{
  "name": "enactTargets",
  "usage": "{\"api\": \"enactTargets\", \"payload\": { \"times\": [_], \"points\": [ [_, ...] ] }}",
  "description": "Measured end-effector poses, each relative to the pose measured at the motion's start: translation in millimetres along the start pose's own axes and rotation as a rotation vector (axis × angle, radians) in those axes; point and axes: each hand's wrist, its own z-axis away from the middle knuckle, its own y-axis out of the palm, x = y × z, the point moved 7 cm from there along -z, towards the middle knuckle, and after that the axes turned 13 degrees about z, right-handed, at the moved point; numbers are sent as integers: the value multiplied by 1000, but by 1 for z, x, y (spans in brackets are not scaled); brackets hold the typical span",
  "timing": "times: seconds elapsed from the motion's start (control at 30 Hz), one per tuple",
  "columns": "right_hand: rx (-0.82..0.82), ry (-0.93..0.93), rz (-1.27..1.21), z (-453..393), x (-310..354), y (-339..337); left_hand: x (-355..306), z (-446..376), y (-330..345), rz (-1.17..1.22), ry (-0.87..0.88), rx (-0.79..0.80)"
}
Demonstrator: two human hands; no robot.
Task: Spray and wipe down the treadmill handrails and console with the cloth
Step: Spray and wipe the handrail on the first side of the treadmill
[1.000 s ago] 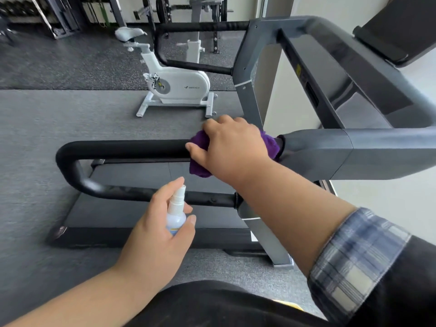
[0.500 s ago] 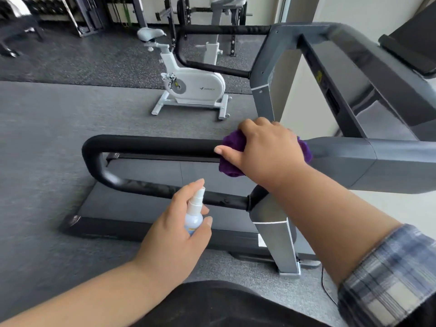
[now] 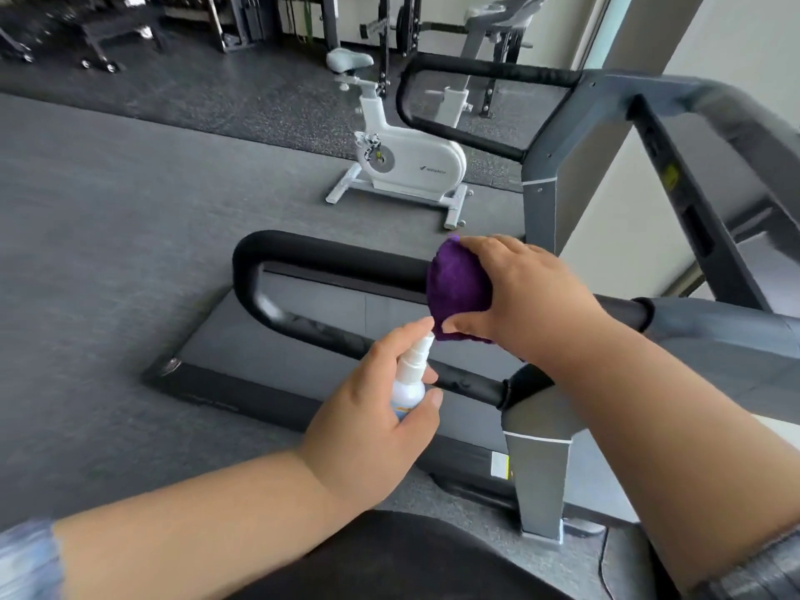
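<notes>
Black fabric at bottom edge, near the camera; plaid sleeve cuffs at both lower corners. Left hand [image 3: 372,409] wrapped around small white spray bottle [image 3: 409,383], index finger on top of the nozzle, nozzle aimed up at the cloth and nearly touching it. Right hand [image 3: 524,296] clamped on bunched purple cloth [image 3: 459,292], thumb underneath, cloth in front of the near handrail [image 3: 329,257]; contact with the rail not clear. Hands close together, not touching.

Near handrail black, padded-looking, bent into a U loop: upper bar runs left from the grey arm housing [image 3: 714,339], curves down, lower bar returns to the grey upright post [image 3: 537,461]. Treadmill deck [image 3: 346,313] dark grey, flat, below the loop, black side rail along its near edge. White sticker low on the post base.

Grey console frame [image 3: 675,136] rising at right, slanted strut with small yellow label. Far handrail [image 3: 476,71] same black loop shape, beyond the deck.

Floor [image 3: 130,236] grey carpet-like, darker speckled rubber strip further back. White exercise bike [image 3: 402,162] standing on the floor past the treadmill. Dark weight racks and benches [image 3: 121,32] along the back wall, blurred. Pale wall at upper right.
</notes>
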Motion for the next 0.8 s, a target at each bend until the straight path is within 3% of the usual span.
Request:
{"api": "enactTargets", "payload": {
  "times": [0.13,0.8],
  "points": [
    [-20,29,151,-17,29,-1,9,-3,-24,27,4,-42],
    [42,-98,306,-122,214,5,49,-39,-174,150,111,-75]
  ]
}}
